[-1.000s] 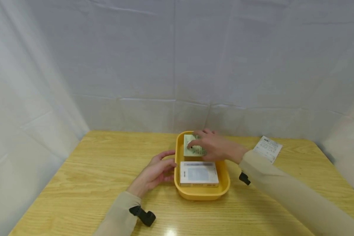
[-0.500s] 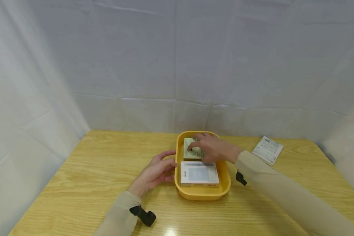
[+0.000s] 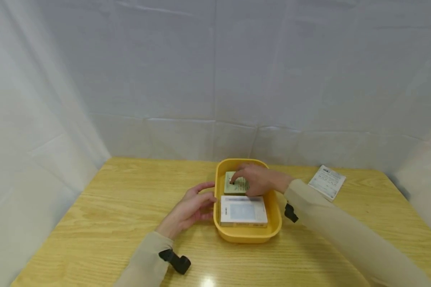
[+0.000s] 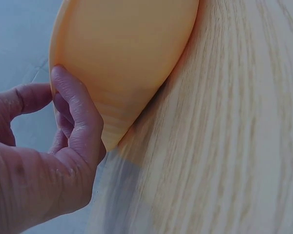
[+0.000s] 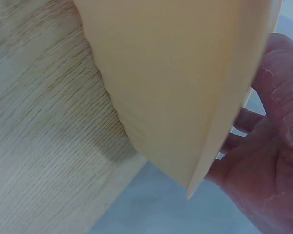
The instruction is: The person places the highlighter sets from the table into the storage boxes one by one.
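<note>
A yellow bin (image 3: 274, 227) stands on the table, a white box (image 3: 242, 209) lying flat in its near half. In the far half is a flat green printed box (image 3: 229, 187), partly covered by my right hand (image 3: 258, 178). That hand grips the green box from above, index finger bent over its top, the thumb at its near edge. My left hand (image 3: 190, 209) holds the bin's left side. In the left wrist view, the left fingertips (image 4: 59, 73) are at the bin's rim. In the right wrist view, the bin's wall (image 5: 171, 87) hides the right fingertips and the green box.
A white printed flat box (image 3: 327, 182) lies at the back right of the wooden table (image 3: 136, 191). Behind the table hangs a white sheet (image 3: 179, 137), close to the bin's far end. Black wrist mounts (image 3: 175, 261) sit on both sleeves.
My right hand has lowered the green box deeper into the bin and brought it slightly nearer, up against the white box's far edge. The left hand has stayed at the bin.
</note>
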`<state>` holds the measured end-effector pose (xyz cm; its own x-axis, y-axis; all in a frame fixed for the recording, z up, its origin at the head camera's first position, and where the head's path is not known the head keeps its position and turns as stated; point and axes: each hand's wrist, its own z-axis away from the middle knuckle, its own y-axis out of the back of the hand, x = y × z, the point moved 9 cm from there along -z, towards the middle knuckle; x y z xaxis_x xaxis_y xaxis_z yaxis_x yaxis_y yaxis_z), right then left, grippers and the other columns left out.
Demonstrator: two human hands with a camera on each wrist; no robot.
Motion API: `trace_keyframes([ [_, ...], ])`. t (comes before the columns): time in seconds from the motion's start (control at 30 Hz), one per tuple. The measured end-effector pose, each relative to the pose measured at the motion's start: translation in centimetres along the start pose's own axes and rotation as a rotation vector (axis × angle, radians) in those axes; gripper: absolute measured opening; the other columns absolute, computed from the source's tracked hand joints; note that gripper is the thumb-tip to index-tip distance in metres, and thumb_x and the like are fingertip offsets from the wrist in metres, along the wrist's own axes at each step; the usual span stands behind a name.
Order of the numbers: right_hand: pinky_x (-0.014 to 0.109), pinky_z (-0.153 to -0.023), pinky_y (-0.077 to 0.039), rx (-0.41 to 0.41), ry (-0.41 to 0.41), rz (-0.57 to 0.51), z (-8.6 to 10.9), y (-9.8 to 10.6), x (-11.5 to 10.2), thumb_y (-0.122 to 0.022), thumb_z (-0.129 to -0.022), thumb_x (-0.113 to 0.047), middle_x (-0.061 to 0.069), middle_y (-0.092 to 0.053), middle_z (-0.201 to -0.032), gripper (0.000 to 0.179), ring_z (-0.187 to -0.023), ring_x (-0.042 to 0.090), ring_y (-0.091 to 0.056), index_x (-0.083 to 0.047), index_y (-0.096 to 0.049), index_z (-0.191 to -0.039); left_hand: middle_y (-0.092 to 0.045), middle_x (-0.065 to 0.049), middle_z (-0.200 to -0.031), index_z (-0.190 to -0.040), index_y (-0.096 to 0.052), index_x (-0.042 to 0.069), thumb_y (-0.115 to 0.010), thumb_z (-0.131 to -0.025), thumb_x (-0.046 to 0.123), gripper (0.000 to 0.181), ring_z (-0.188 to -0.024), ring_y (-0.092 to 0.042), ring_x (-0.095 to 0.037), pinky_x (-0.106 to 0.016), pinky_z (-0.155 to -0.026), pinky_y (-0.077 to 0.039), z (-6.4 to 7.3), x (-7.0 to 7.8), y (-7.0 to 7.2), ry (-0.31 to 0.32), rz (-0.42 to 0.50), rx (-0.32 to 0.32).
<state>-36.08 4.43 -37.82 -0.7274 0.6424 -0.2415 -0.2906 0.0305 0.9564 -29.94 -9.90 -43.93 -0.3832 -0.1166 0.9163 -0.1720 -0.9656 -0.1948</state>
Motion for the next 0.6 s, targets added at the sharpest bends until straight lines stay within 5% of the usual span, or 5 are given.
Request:
trace_keyframes([
  [0.37,0.051,-0.114,-0.044,-0.019,0.037,-0.004,-0.2,-0.3,-0.3,-0.074,-0.085,-0.009,0.018,-0.061,-0.139,0.045,-0.130,0.034,-0.057,-0.008,-0.069,-0.130,-0.070,-0.010,-0.114,-0.147,-0.044,0.010,-0.060,-0.090,0.006,0.059,-0.091,-0.064,-0.016,-0.029,-0.067,-0.055,-0.1,-0.2,0.2,-0.004,0.013,0.024],
  [0.6,0.052,-0.114,-0.044,0.059,0.006,-0.048,0.4,1.3,-0.1,-0.071,-0.088,-0.008,0.018,-0.064,-0.138,0.044,-0.132,0.036,-0.057,-0.004,-0.066,-0.131,-0.070,-0.012,-0.117,-0.148,-0.044,0.011,-0.060,-0.089,0.006,0.061,-0.090,-0.064,-0.014,-0.029,-0.067,-0.055,0.1,0.0,0.2,-0.002,0.019,0.016],
])
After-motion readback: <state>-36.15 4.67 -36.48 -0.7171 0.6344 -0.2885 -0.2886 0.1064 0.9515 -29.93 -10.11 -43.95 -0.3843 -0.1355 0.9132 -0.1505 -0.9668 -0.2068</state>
